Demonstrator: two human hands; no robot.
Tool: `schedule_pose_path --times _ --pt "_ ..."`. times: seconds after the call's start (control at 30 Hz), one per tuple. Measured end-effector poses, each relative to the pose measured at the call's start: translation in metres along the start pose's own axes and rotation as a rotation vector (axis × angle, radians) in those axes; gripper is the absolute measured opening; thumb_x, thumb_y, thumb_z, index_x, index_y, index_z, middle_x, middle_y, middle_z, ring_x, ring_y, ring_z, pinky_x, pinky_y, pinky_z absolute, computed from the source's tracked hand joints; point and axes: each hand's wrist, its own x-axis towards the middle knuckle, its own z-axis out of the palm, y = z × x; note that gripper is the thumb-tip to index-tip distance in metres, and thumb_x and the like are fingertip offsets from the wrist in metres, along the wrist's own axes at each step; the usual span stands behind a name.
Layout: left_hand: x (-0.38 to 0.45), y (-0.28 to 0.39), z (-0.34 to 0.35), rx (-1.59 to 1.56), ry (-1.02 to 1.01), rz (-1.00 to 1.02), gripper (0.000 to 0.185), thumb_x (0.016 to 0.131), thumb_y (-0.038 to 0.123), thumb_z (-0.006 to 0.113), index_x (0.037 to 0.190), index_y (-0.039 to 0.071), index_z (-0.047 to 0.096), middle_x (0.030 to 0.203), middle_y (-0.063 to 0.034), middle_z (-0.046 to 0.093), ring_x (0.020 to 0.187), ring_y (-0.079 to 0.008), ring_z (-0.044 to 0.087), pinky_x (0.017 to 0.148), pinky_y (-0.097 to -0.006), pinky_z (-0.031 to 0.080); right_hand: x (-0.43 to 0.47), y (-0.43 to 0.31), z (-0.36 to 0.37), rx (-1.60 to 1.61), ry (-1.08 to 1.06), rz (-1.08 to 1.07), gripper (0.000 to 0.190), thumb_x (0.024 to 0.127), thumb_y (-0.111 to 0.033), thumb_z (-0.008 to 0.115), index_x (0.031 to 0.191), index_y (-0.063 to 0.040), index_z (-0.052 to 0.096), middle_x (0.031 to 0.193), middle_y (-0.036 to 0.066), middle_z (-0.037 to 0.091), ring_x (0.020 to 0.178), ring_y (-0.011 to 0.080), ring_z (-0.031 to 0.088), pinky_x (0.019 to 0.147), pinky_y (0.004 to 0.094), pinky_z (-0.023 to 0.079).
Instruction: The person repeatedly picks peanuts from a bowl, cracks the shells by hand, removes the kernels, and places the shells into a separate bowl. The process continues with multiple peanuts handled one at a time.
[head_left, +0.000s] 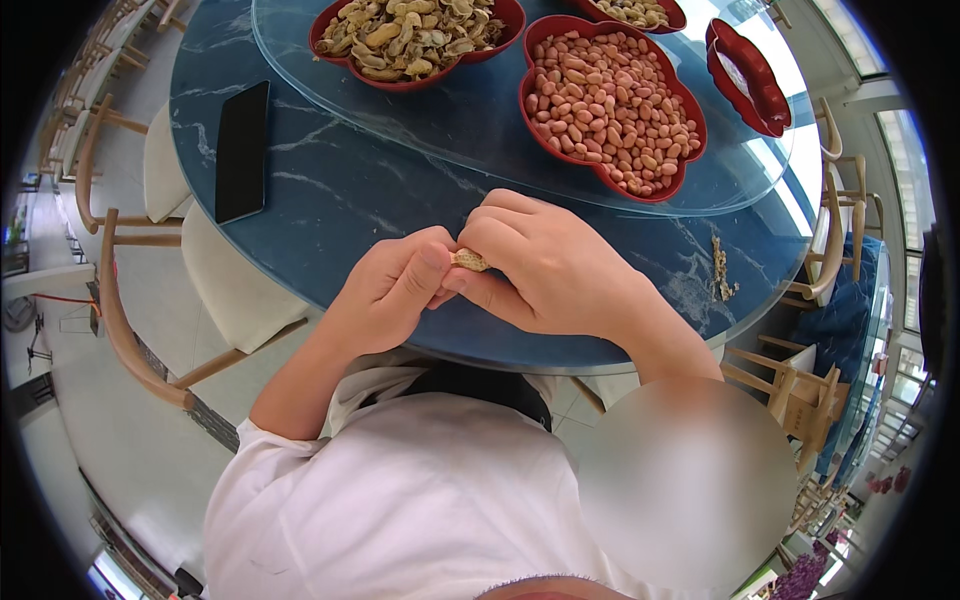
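Note:
Between my two hands is an unshelled peanut (470, 260), held over the near edge of the table. The thumb and fingers of my left hand (401, 289) pinch its left end. From the other side my right hand (551, 266) grips it with thumb and curled forefinger. Part of the shell is hidden by my fingers. Beyond my right hand stands a red scalloped bowl (529, 124) full of shelled pink-skinned peanuts (600, 97). A second red bowl (405, 84), at the far left, is heaped with empty peanut shells (420, 37).
A glass turntable (480, 161) carries the bowls on the blue marbled table (330, 199). A dark smartphone (242, 154) lies at the left. Shell crumbs (721, 270) lie at the right. Two more red dishes, one with unshelled peanuts (630, 11), stand at the back. Wooden chairs (240, 285) surround the table.

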Motion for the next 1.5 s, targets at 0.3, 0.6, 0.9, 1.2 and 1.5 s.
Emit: schedule_pose_path --times 0.3,0.6,0.9,1.2,1.5 --pt "0.002 -0.009 -0.001 0.072 0.053 0.179 0.065 0.103 0.066 0.046 0.115 0.003 0.057 0.1 -0.0063 0.057 0.087 -0.014 0.053 0.076 -0.029 0.044 -0.002 -0.001 0.006 0.158 0.052 -0.011 0.02 0.098 -0.023 0.066 0.091 -0.005 0.062 0.077 0.009 0.062 0.077 0.0301 0.062 0.066 0.0416 0.05" --pt "0.024 -0.018 0.015 0.076 -0.08 0.47 0.098 0.096 0.071 0.055 0.163 0.005 0.026 0.164 -0.0259 0.033 0.148 -0.0371 0.04 0.119 -0.0473 0.035 -0.003 -0.005 0.019 0.406 0.14 0.009 0.012 0.098 -0.014 0.064 0.092 -0.003 0.066 0.078 0.009 0.059 0.069 0.0281 0.057 0.063 0.0375 0.046" --pt "0.027 -0.027 0.013 0.215 -0.034 0.589 0.077 0.103 0.066 0.043 0.166 0.026 0.025 0.16 -0.0288 0.039 0.141 -0.0434 0.049 0.111 -0.0514 0.045 -0.007 -0.01 0.023 0.79 0.108 0.151 0.027 0.108 -0.024 0.054 0.099 -0.003 0.068 0.086 0.005 0.069 0.08 0.0196 0.066 0.071 0.0344 0.051" --pt "0.022 -0.023 0.018 0.063 -0.036 0.488 0.083 0.102 0.064 0.048 0.161 0.007 0.035 0.153 -0.0244 0.05 0.133 -0.037 0.058 0.109 -0.0467 0.048 -0.009 -0.005 0.031 0.943 -0.001 0.246 0.035 0.112 -0.031 0.05 0.097 -0.004 0.066 0.084 0.001 0.063 0.075 0.0111 0.055 0.066 0.0277 0.045" --pt "0.024 -0.014 0.017 0.613 0.277 0.646 0.066 0.106 0.055 0.049 0.144 0.002 0.054 0.13 -0.0225 0.065 0.108 -0.0341 0.07 0.091 -0.0406 0.057 -0.004 -0.012 0.028 0.525 0.174 0.2 0.034 0.111 -0.023 0.046 0.092 -0.003 0.066 0.082 0.011 0.065 0.075 0.0255 0.06 0.069 0.0357 0.049"
